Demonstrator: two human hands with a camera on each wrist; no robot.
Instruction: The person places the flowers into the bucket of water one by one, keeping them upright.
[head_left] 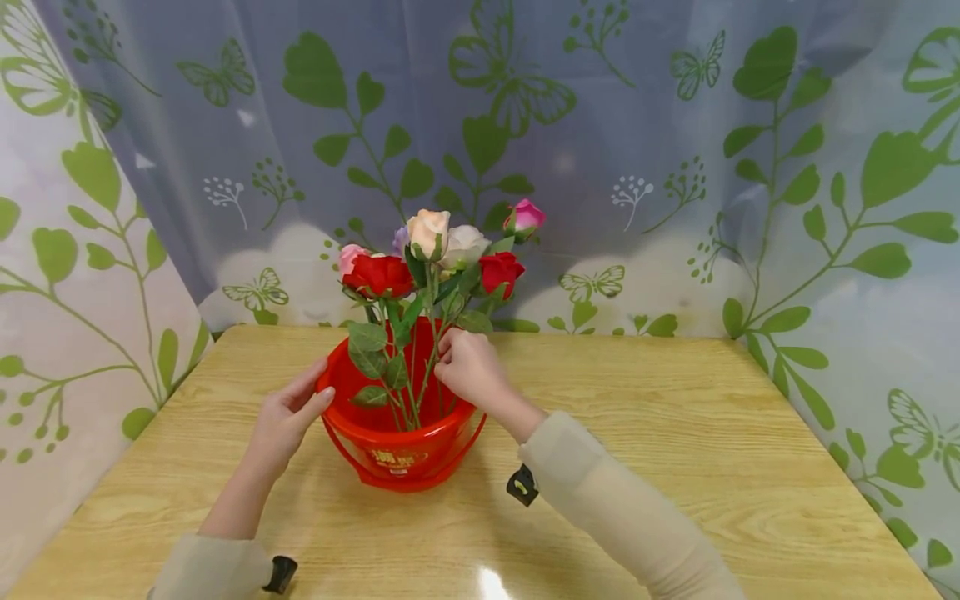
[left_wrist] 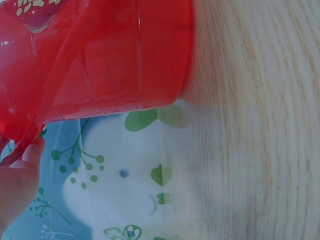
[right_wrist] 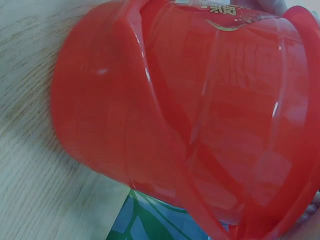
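The red bucket [head_left: 401,442] stood near the middle of the wooden table [head_left: 675,467], handle folded down. The left hand [head_left: 288,417] lay spread against its left rim, fingers straight; steadying there would keep the pail from tipping. The right hand [head_left: 468,367] pinched the stems [head_left: 420,375] above the rim; a light pull low down would best shift them. Roses [head_left: 431,250] rose from the bucket toward the far curtain [head_left: 675,167].

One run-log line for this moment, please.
left hand: open, touching bucket rim | right hand: pinching rose stem | roses: upright in bucket | bucket: on table
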